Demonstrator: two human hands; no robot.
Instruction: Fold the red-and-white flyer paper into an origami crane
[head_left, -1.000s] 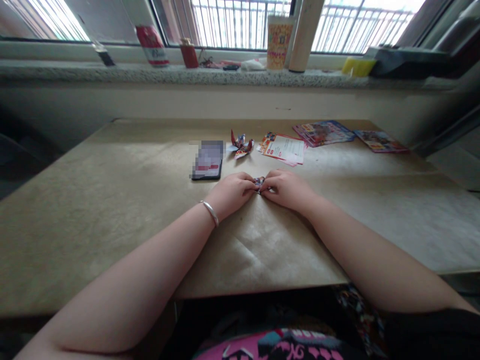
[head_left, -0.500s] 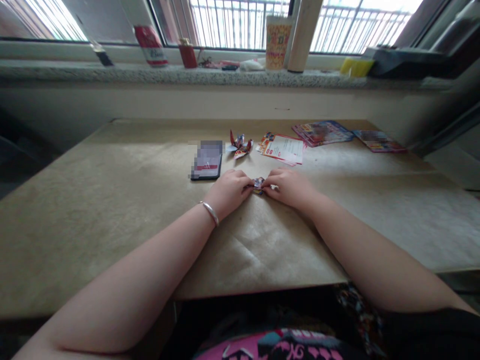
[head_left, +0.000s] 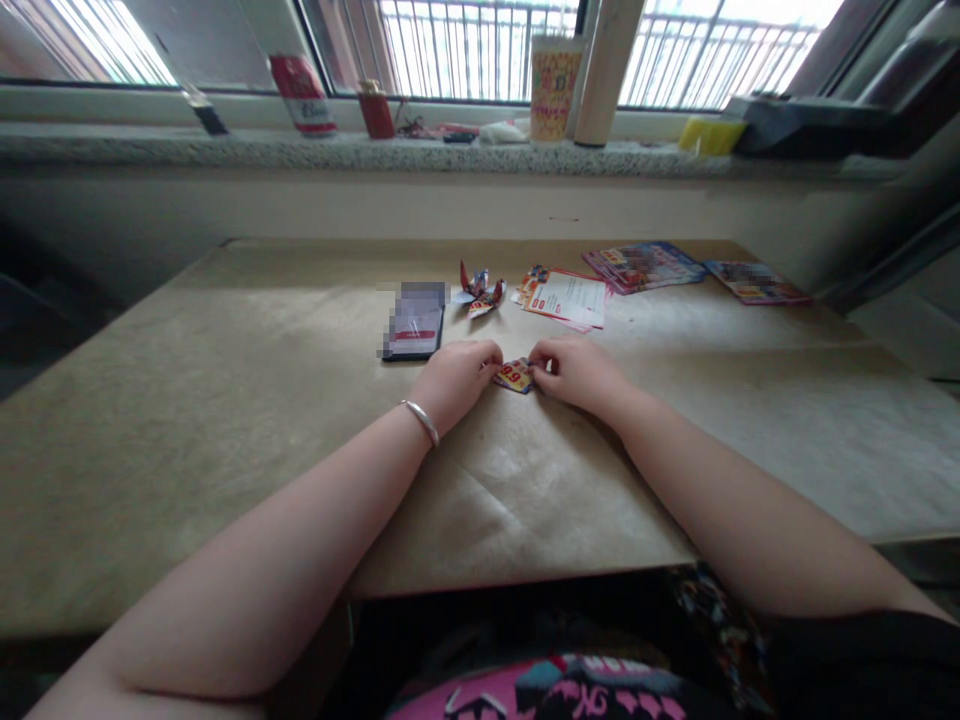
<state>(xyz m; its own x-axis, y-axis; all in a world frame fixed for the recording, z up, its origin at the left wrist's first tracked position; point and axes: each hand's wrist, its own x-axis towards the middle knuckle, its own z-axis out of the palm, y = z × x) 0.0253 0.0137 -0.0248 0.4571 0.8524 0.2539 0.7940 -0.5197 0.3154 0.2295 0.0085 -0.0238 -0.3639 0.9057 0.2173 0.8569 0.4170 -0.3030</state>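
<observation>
Yellow paper (head_left: 514,376) with big red digits, folded small, sits just right of the middle of the frame, between our two hands. We cannot tell whether it lies flat on the table (head_left: 225,430) or is lifted slightly.

Our left arm (head_left: 285,530) slants up from the lower left corner to the centre, and a silver bracelet (head_left: 423,422) circles its wrist. The left hand (head_left: 457,372) is palm down, knuckles up, its fingers curled inward; thumb and fingertips come nearly together at the paper's left end. Our right arm (head_left: 735,485) mirrors it from the lower right, and the right hand (head_left: 579,374) bends the same way, with a small gap showing between thumb and forefinger, whose tips meet the paper's right corner. Both hands are mostly closed, and we have the paper lightly pinched from either side; how firmly, we cannot tell.

Above the left hand, left of centre, we see a phone (head_left: 417,322) lying on the table. Just right of it stands a folded figure (head_left: 481,292), and farther right lie printed sheets (head_left: 566,298), with glossy flyers (head_left: 649,268) beyond them toward the upper right.
</observation>
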